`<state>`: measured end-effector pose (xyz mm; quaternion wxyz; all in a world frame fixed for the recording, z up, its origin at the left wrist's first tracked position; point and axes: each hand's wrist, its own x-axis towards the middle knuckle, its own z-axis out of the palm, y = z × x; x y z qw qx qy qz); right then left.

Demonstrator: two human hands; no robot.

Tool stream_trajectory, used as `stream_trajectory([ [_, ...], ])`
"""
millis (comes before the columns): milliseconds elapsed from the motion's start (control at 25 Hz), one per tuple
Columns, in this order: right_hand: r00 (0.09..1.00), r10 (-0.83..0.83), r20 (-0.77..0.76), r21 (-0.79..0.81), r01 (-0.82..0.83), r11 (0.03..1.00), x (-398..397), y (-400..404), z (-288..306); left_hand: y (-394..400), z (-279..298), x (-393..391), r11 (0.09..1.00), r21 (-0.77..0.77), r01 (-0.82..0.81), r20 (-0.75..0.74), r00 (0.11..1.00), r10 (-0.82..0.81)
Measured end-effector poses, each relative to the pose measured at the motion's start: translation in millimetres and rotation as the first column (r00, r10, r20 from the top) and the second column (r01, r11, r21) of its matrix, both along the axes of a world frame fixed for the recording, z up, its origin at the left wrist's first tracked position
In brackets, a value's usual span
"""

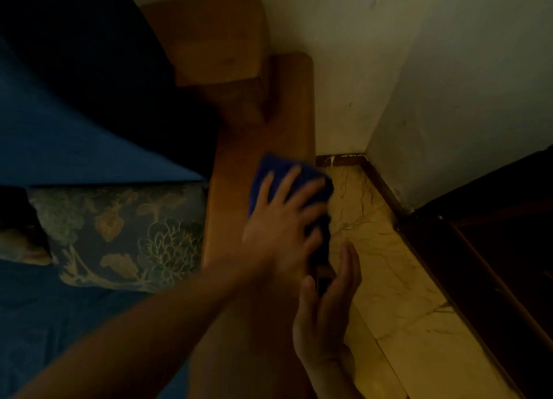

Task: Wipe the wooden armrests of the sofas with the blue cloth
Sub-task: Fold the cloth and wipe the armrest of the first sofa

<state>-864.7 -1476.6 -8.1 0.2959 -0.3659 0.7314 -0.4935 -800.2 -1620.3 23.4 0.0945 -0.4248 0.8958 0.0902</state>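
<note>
A long wooden armrest (263, 120) runs from the sofa's back corner toward me. The blue cloth (270, 166) lies on its right half, and part of it hangs dark over the outer edge. My left hand (281, 222) presses flat on the cloth with the fingers spread. Lower and to the right, my right hand (326, 306) is held edge-on beside the armrest's outer side, fingers straight, holding nothing. The scene is dim and the left hand is slightly blurred.
Blue sofa cushions (68, 135) and a floral pillow (125, 234) lie left of the armrest. A pale wall corner (368, 99) stands close behind. Marble floor (389, 279) runs along the right, with dark wooden furniture (493, 249) beyond it.
</note>
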Motion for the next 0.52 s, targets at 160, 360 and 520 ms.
stream_trajectory([
  [160, 0.999, 0.037, 0.000, 0.006, -0.037, 0.999, 3, -2, 0, -162, -2, -74, 0.987, -0.074, -0.141, 0.149, 0.977, 0.150],
  [360, 0.983, -0.050, 0.176, 0.115, 0.030, 0.993, -25, 5, 0, -122, -8, -66, 0.988, -0.082, -0.130, 0.117, 0.983, 0.139],
  [520, 0.906, -0.193, 0.376, 0.110, 0.164, 0.980, -42, 11, 55, 80, -1, -16, 0.999, -0.014, 0.045, 0.097, 0.994, -0.043],
])
